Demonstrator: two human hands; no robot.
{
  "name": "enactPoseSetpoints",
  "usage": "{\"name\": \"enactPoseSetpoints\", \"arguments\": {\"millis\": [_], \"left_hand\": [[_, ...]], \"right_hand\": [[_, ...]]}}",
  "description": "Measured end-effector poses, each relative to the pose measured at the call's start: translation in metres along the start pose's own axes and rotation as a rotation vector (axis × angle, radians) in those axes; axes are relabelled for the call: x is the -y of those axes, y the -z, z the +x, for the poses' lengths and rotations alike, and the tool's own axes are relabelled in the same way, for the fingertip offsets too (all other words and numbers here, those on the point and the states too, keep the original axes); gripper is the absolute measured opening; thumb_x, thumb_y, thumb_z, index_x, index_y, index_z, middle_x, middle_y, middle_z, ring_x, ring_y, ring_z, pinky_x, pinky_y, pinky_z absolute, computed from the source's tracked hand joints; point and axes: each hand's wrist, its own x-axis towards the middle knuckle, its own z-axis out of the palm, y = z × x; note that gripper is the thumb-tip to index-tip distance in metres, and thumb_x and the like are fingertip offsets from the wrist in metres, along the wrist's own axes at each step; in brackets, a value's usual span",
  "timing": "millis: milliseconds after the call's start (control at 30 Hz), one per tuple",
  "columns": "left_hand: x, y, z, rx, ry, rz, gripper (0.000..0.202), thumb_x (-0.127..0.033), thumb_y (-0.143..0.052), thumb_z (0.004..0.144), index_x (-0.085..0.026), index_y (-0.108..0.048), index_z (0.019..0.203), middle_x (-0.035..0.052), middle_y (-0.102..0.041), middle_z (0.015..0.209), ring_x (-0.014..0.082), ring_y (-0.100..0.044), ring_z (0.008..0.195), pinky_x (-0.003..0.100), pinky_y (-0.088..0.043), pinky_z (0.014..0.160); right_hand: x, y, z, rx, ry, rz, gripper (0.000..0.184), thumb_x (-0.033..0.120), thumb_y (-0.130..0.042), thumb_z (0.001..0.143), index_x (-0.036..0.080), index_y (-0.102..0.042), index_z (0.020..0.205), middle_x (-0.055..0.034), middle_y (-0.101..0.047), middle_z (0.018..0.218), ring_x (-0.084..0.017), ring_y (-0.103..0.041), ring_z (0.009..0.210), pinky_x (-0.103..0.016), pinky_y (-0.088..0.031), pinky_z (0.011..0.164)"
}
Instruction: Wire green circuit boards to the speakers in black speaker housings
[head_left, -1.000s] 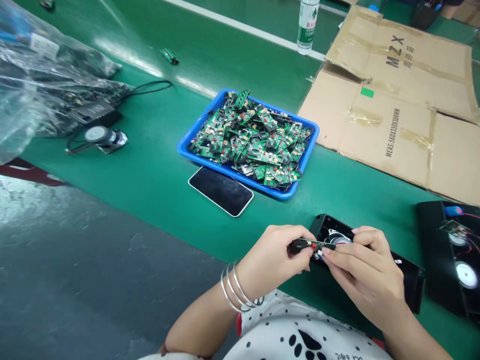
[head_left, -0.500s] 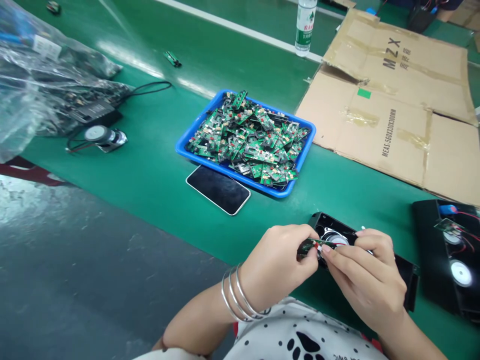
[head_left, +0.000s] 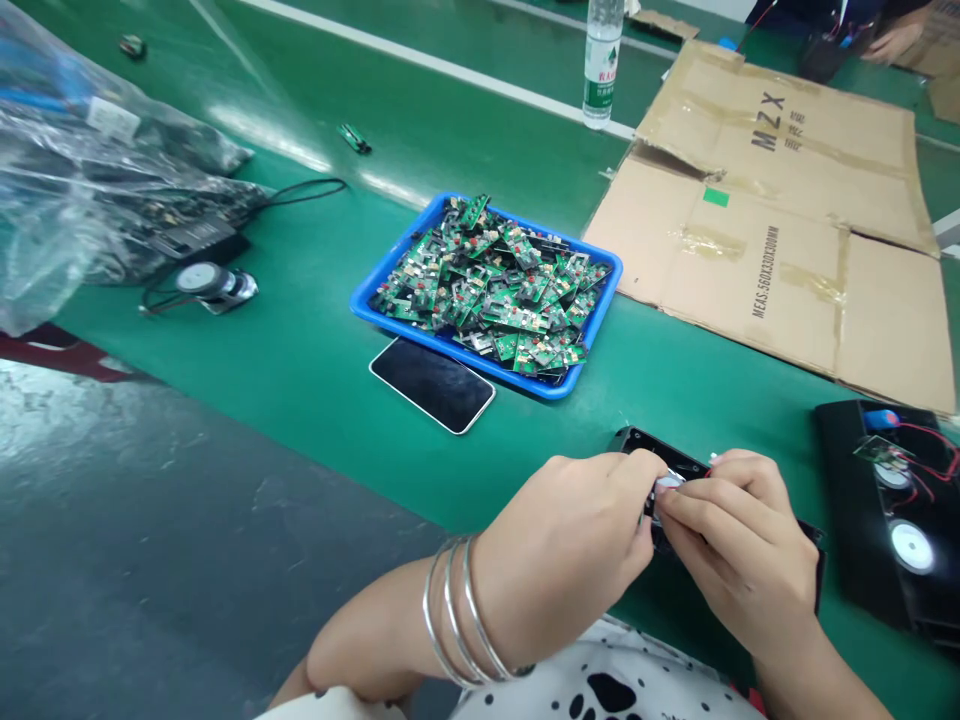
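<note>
My left hand (head_left: 577,520), with silver bangles at the wrist, is closed in a pinch over a black speaker housing (head_left: 679,460). The small green circuit board seen in its fingers earlier is now mostly covered by them. My right hand (head_left: 746,545) meets it fingertip to fingertip, pinching a thin wire lead whose plug is hidden. Another small white plug (head_left: 714,458) pokes out above the right fingers. Between the hands, part of a round silver speaker (head_left: 670,482) shows inside the housing.
A blue tray (head_left: 360,303) heaped with circuit boards stands ahead, a phone (head_left: 433,386) at its near edge. Flattened cardboard (head_left: 810,200) and a water bottle (head_left: 601,70) lie beyond. Another black housing (head_left: 847,470) is at right; plastic bags (head_left: 112,180) and a loose speaker (head_left: 217,285) at left.
My left hand has moved right and rolled over, covering the circuit board. The right hand stays close, its fingertips still pressed against the left. The view has shifted slightly; a person's hand shows at top right.
</note>
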Motion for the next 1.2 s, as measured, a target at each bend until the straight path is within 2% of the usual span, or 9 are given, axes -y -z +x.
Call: {"name": "enactPoseSetpoints", "arguments": {"millis": [133, 267, 367, 467, 567, 667, 833, 1100, 1200], "left_hand": [[0.004, 0.012, 0.005, 0.102, -0.079, -0.097, 0.018, -0.009, -0.057, 0.080, -0.015, -0.061, 0.096, -0.0004, -0.066, 0.073, 0.0146, -0.060, 0.059, 0.023, -0.038, 0.054], [0.016, 0.013, 0.008, 0.167, -0.066, -0.302, 0.032, -0.026, -0.073, 0.074, -0.017, -0.063, 0.103, -0.0063, -0.056, 0.059, 0.0095, -0.050, 0.049, 0.019, -0.039, 0.053], [0.025, 0.008, 0.010, 0.103, -0.078, -0.377, 0.049, -0.034, -0.079, 0.064, -0.021, -0.065, 0.109, -0.0031, -0.058, 0.072, 0.0113, -0.054, 0.063, 0.019, -0.044, 0.063], [0.032, 0.002, 0.010, 0.056, -0.113, -0.413, 0.059, -0.032, -0.079, 0.064, -0.025, -0.061, 0.120, 0.0000, -0.059, 0.085, 0.0136, -0.057, 0.077, 0.023, -0.047, 0.073], [0.036, -0.004, 0.009, 0.010, -0.073, -0.517, 0.060, -0.036, -0.077, 0.065, -0.024, -0.060, 0.121, 0.0012, -0.063, 0.085, 0.0137, -0.058, 0.075, 0.025, -0.050, 0.072], [0.039, -0.010, 0.007, -0.065, -0.079, -0.598, 0.056, -0.039, -0.079, 0.061, -0.021, -0.065, 0.113, 0.0042, -0.068, 0.086, 0.0160, -0.061, 0.075, 0.027, -0.052, 0.071], [0.043, -0.021, 0.005, -0.150, -0.137, -0.566, 0.049, -0.039, -0.079, 0.061, -0.020, -0.069, 0.105, 0.0054, -0.068, 0.082, 0.0162, -0.061, 0.073, 0.026, -0.051, 0.067], [0.038, -0.021, 0.002, -0.059, -0.107, -0.472, 0.047, -0.046, -0.074, 0.065, -0.018, -0.071, 0.102, 0.0035, -0.062, 0.073, 0.0139, -0.057, 0.066, 0.024, -0.048, 0.061], [0.034, -0.020, 0.004, -0.054, -0.057, -0.412, 0.042, -0.040, -0.074, 0.069, -0.019, -0.069, 0.105, 0.0030, -0.062, 0.076, 0.0137, -0.057, 0.067, 0.024, -0.049, 0.063]], "right_hand": [[-0.004, 0.002, -0.003, 0.003, 0.018, 0.065, 0.017, 0.004, -0.062, 0.080, 0.018, -0.064, 0.089, -0.0001, -0.067, 0.074, -0.015, -0.046, 0.070, -0.037, -0.042, 0.075], [-0.005, 0.001, -0.006, -0.016, -0.003, 0.104, 0.017, 0.004, -0.063, 0.080, 0.018, -0.065, 0.089, 0.0000, -0.067, 0.074, -0.015, -0.046, 0.070, -0.038, -0.042, 0.076], [-0.005, -0.001, -0.005, -0.005, -0.028, 0.132, 0.014, 0.005, -0.062, 0.081, 0.017, -0.065, 0.086, 0.0002, -0.067, 0.074, -0.014, -0.047, 0.070, -0.037, -0.043, 0.077], [-0.005, -0.002, -0.005, -0.014, -0.049, 0.126, 0.013, 0.006, -0.061, 0.082, 0.018, -0.066, 0.084, 0.0004, -0.067, 0.074, -0.014, -0.048, 0.070, -0.037, -0.042, 0.077], [-0.005, -0.002, -0.005, -0.039, -0.073, 0.101, 0.013, 0.007, -0.061, 0.083, 0.019, -0.066, 0.082, 0.0009, -0.068, 0.072, -0.014, -0.049, 0.069, -0.037, -0.042, 0.076], [-0.004, -0.002, -0.005, -0.056, -0.091, 0.082, 0.013, 0.008, -0.062, 0.082, 0.020, -0.066, 0.083, 0.0008, -0.068, 0.073, -0.014, -0.049, 0.068, -0.036, -0.043, 0.075], [-0.006, -0.001, -0.005, -0.044, -0.041, 0.088, 0.013, 0.006, -0.061, 0.083, 0.018, -0.066, 0.086, -0.0007, -0.068, 0.074, -0.014, -0.048, 0.069, -0.036, -0.044, 0.074], [-0.012, 0.000, -0.008, 0.069, 0.024, 0.187, 0.017, 0.005, -0.054, 0.086, 0.016, -0.065, 0.093, -0.0035, -0.067, 0.077, -0.016, -0.051, 0.072, -0.033, -0.045, 0.066], [-0.010, -0.006, -0.009, 0.048, 0.011, 0.134, 0.017, 0.005, -0.053, 0.087, 0.016, -0.065, 0.094, -0.0034, -0.067, 0.075, -0.015, -0.052, 0.070, -0.032, -0.045, 0.065]]}}
